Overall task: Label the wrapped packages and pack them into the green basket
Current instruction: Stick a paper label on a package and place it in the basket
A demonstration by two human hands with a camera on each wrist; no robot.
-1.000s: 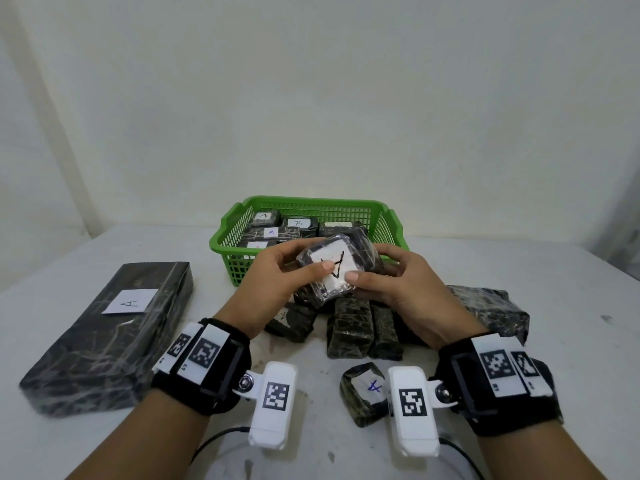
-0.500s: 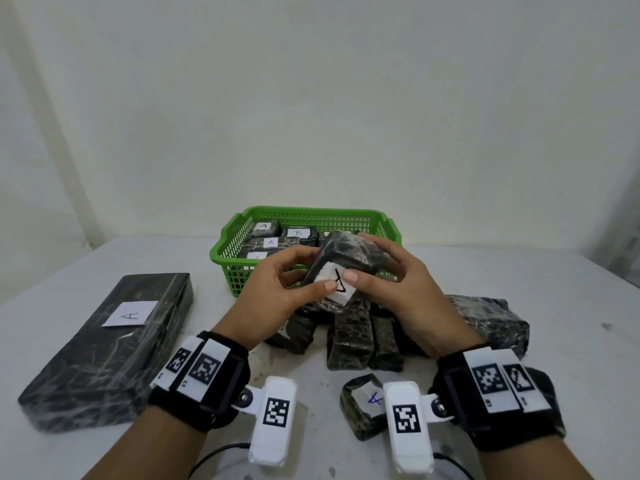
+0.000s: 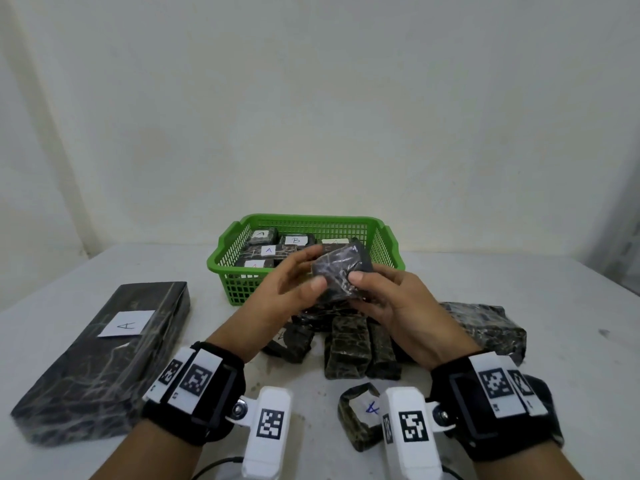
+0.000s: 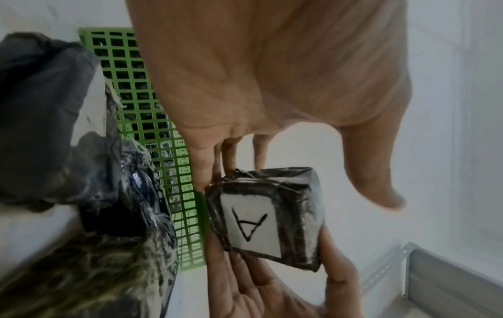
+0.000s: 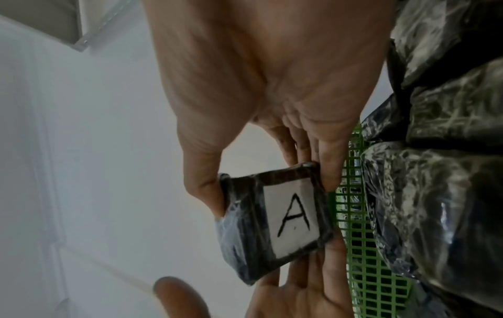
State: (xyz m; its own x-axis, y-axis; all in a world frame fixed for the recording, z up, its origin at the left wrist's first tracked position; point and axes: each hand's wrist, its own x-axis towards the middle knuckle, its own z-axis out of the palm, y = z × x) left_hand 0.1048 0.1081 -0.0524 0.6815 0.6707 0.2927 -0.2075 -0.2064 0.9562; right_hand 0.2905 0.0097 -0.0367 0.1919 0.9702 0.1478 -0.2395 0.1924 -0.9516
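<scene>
A small dark marbled wrapped package [image 3: 341,271] hangs in the air just in front of the green basket [image 3: 311,218]. My right hand [image 3: 367,285] pinches it between thumb and fingers. My left hand [image 3: 313,268] touches its other side with straight fingers, and its thumb stands off the wrap. The package's white label marked A [image 5: 293,215] faces down towards the wrists, so the head view shows only bare wrap. The left wrist view shows the same label [image 4: 250,223] upside down. Several labelled packages [image 3: 270,249] lie in the basket.
A long labelled package [image 3: 104,358] lies at the left. Several unlabelled packages [image 3: 346,344] lie under my hands, and a bigger one [image 3: 485,323] at the right. A small labelled package [image 3: 360,414] sits near the front edge. A wall stands close behind the basket.
The package has been turned over, so its label went from facing the head camera to facing down. Both hands carried it a little nearer the basket.
</scene>
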